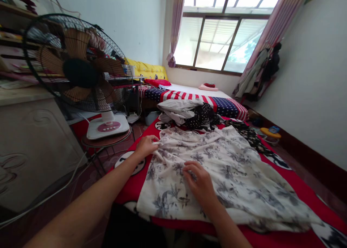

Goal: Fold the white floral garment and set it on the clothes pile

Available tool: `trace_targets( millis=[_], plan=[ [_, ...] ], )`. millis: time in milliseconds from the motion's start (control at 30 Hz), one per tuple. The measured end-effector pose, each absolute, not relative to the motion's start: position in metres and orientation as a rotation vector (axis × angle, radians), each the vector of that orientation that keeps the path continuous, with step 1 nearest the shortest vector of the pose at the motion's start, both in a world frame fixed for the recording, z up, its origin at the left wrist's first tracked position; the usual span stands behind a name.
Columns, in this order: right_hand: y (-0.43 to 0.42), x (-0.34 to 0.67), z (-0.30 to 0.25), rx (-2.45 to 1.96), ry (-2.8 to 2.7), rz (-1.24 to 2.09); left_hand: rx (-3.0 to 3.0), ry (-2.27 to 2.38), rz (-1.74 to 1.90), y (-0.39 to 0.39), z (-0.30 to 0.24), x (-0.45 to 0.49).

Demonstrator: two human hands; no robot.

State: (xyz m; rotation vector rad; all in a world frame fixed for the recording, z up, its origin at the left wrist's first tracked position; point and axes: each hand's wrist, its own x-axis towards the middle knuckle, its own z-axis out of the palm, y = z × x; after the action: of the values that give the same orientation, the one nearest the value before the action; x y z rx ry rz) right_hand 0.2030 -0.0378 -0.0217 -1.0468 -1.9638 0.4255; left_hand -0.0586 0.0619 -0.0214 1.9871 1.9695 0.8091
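In the head view, the left hand [146, 146] is closed at the fingertips on a narrow white strip at the near-left edge of a white cloth garment printed with grey flowers and leaves [230, 172]. The right hand [200, 181] lies over the same garment, to the right of the left hand and nearer the body, its fingers loosely bent; whether its fingertips pinch any cloth, I cannot tell. The garment is spread out under the right hand and far out to its right, with creases running between the two hands.

Beneath it is a red bed cover with black-and-white round patterns [127, 190], showing just beside the left hand and along the garment's near edge. Beyond both hands, a crumpled heap of plain light-grey cloth [179, 110] sits against black cloth with white dots [203, 116]. Past the right hand, at the garment's far right, lies a black cloth with a pale print [245, 134].

To the left of the left hand, a standing fan with brown blades and a dark wire cage [81, 72] rests on a round brown stool [108, 141]. Well beyond the hands is a second bed with a red, white and blue star-and-stripe cover [189, 97], below a brown-framed window [217, 42].
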Motion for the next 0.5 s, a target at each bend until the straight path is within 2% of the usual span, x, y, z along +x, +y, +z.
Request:
trace_targets(
  millis=[100,167,367,500],
  plan=[
    [-0.024,0.228,-0.020,-1.247,-1.956,0.352,2.020,2.055,0.457,0.069,-0.007,-0.080],
    [-0.015,0.240,-0.027,-1.411,-1.958,0.373,2.038,2.068,0.382,0.077,0.006,-0.085],
    [-0.008,0.243,-0.050,-1.462,-1.775,0.488,2.064,2.157,0.853,0.106,0.033,-0.036],
    [-0.011,0.241,-0.051,-1.379,-1.755,0.529,2.052,2.032,0.642,0.127,0.024,0.008]
  ],
)
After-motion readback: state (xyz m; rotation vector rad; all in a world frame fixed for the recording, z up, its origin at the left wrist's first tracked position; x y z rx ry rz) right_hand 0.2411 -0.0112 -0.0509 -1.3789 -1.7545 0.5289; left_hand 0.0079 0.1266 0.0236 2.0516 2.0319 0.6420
